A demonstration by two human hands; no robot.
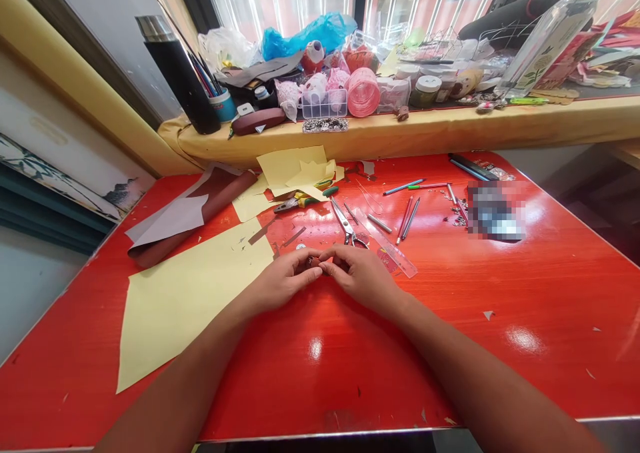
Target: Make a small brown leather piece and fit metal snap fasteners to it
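Both hands meet over the middle of the red table (310,373), fingertips nearly touching. A small brown piece (315,262) with a bit of shiny metal shows between them. My left hand (286,276) is closed on it with thumb and fingers. My right hand (363,276) pinches at the piece's right side, its thumb and index finger together. The fingers partly cover the piece, so its shape is unclear. Just beyond the hands lie silver scissors (345,223) and a clear ruler (393,249).
Yellow paper (185,299) and rolled brown sheet (195,223) lie left. Pliers (305,199), pens (411,218) and a pixelated dark object (495,213) lie beyond the hands. The sill holds a black flask (177,76), a compartment box (325,104) and a bottle (547,46).
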